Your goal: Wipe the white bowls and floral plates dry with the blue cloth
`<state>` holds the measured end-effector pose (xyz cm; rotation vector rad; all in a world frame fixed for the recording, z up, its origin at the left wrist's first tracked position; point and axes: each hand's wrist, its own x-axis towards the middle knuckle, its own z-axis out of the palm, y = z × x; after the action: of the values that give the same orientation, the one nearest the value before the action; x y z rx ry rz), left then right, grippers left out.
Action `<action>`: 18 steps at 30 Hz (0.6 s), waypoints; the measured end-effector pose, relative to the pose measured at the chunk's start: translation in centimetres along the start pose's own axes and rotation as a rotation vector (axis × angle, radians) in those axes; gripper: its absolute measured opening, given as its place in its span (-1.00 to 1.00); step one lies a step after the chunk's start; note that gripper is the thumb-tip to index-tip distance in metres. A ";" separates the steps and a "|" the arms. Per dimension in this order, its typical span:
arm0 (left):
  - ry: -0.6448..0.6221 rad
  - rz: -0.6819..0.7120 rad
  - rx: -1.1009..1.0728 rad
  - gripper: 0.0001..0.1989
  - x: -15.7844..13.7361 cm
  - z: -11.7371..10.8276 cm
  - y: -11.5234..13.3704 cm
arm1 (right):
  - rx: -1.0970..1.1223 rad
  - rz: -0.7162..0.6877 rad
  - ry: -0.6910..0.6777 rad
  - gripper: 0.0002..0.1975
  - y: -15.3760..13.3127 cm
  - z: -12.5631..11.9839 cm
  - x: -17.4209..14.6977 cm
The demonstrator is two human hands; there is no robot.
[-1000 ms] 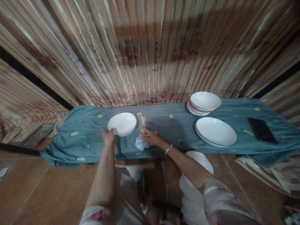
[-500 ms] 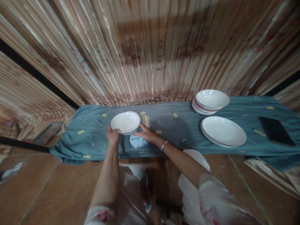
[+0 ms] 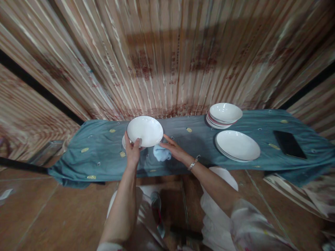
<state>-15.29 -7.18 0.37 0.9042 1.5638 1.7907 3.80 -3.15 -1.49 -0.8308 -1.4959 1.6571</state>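
A white, dark-rimmed plate (image 3: pixel 146 129) is raised and tilted slightly over the cloth-covered table. My left hand (image 3: pixel 132 150) grips its lower left edge, thumb on the upper face and fingers beneath. At the plate's right rim is my right hand (image 3: pixel 175 148), fingers stretched with their tips against the edge; the underside of this grip is hidden. Below the raised plate, another white plate (image 3: pixel 124 142) shows only its left part. A crumpled light blue cloth (image 3: pixel 161 153) lies under the fingers of my right hand.
Toward the right stand a stack of white bowls (image 3: pixel 225 113) and a stack of larger oval-looking plates (image 3: pixel 237 144). A dark flat tablet-like object (image 3: pixel 289 144) lies further right. The teal tablecloth (image 3: pixel 104 157) covers a narrow table before a striped curtain (image 3: pixel 162 69).
The upper plate has come up off the lower one and shifted right, with both hands moving along. The thin wooden sticks are now hidden. The view has shifted slightly.
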 end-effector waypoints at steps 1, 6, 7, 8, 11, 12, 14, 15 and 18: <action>-0.023 -0.047 -0.020 -0.06 -0.6 0.8 0.2 | 0.005 0.018 0.025 -0.29 -0.2 -0.9 -0.3; -0.080 -0.194 -0.143 -0.09 -2.2 3.9 0.2 | -0.116 0.065 0.060 -0.44 -1.6 -6.6 -1.9; -0.099 -0.224 -0.150 -0.11 -2.4 4.4 0.0 | -0.198 0.061 0.085 -0.48 -1.9 -8.0 -2.2; -0.124 -0.251 -0.150 -0.13 -2.6 5.0 -0.1 | -0.278 0.043 0.146 -0.51 -2.2 -9.4 -2.5; -0.205 -0.308 -0.128 -0.18 -3.4 6.6 -0.7 | -0.477 -0.036 0.373 -0.56 -2.8 -12.8 -3.4; -0.235 -0.324 -0.120 -0.19 -3.7 7.1 -0.9 | -0.531 -0.063 0.427 -0.57 -2.9 -13.6 -3.6; -0.298 -0.361 -0.101 -0.21 -4.3 8.1 -1.5 | -0.604 -0.104 0.488 -0.59 -3.0 -14.4 -4.0; -0.325 -0.379 -0.091 -0.21 -4.6 8.5 -1.8 | -0.621 -0.120 0.502 -0.61 -2.9 -14.6 -4.2; -0.366 -0.416 -0.058 -0.22 -5.3 9.6 -2.7 | -0.669 -0.138 0.479 -0.65 -2.3 -14.2 -4.4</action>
<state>-4.43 -5.40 -2.13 0.7595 1.3382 1.2897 18.41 0.50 -0.80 -1.3269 -1.7065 0.7570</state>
